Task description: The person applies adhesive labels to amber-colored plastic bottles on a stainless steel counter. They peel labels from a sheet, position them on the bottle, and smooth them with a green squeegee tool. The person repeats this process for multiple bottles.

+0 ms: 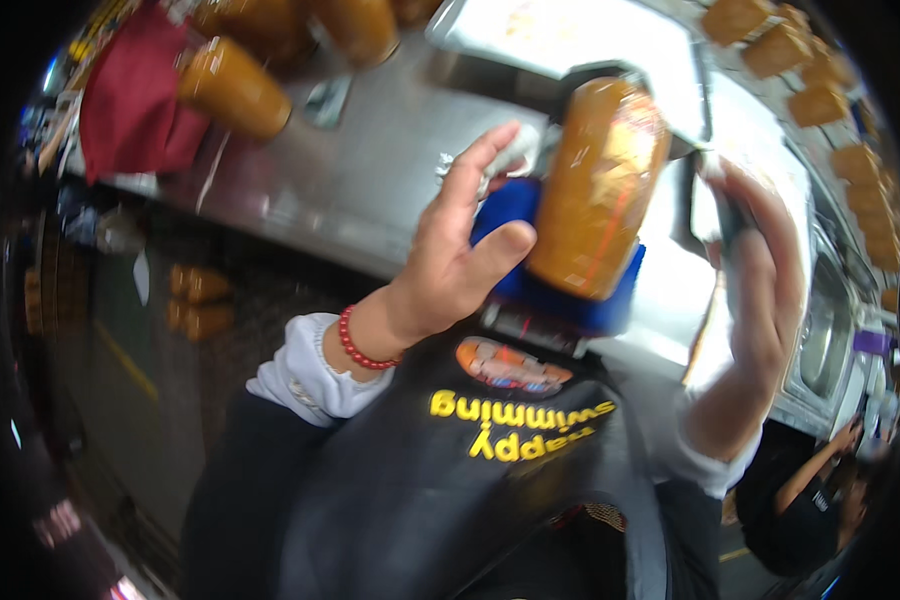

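Observation:
A glossy brown shoe upper or last-like block, wrapped in clear film [600, 187], rests on a blue stand [626, 300] in front of me. My left hand [457, 247] is just left of it, thumb close to its side, with a crumpled white cloth or film [510, 157] at the fingers. To the right of the brown piece is my right hand [757, 255], its fingers bent around a dark, blurred object [731, 217] that I cannot identify.
Similar wrapped brown pieces [236, 90] lie at the upper left beside a dark red cloth [135, 97] on the metal table [307, 187]. Several brown blocks [817, 105] line the right. A person in black [795, 510] is at the lower right.

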{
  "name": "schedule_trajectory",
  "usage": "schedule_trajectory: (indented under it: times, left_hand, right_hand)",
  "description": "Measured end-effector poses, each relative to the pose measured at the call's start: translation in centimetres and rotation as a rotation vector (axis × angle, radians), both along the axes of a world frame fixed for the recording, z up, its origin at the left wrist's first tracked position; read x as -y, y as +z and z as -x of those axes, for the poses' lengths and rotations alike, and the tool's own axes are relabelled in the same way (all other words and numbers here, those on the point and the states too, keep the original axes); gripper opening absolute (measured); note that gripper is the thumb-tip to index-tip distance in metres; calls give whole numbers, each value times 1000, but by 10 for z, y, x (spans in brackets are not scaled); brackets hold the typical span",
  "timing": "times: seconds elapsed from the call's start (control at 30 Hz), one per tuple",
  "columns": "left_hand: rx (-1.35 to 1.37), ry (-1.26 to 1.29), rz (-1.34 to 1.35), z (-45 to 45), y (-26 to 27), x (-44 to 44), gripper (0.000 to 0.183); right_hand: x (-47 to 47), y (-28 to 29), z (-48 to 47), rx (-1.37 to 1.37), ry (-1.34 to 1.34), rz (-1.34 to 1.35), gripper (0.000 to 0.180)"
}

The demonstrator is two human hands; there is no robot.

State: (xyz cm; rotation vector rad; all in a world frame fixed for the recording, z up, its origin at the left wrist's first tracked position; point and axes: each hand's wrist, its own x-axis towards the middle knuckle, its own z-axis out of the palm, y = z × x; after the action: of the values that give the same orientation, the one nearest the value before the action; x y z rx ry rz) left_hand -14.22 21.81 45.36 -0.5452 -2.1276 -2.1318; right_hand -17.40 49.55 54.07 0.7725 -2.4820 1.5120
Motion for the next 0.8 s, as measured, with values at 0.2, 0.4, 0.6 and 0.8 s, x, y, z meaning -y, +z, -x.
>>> schedule_trajectory:
  times: [0.2,0.4,0.6,0.8]
  left_hand:
    - [601,373,33,-133,-113,115,48]
    - [1221,560,875,-296,-320,142,38]
    - [1297,322,1036,-283,-341,162,38]
    - [1415,161,1071,-283,-310,201,38]
  right_hand:
    - [-79,-80,-144,769,299,-6,39]
    - [-107,-256,-237,1450,-543,42,36]
    - [-93,-344,-226,1338,-540,-199,37]
    - [-82,-376,-175,1290,-482,-461,38]
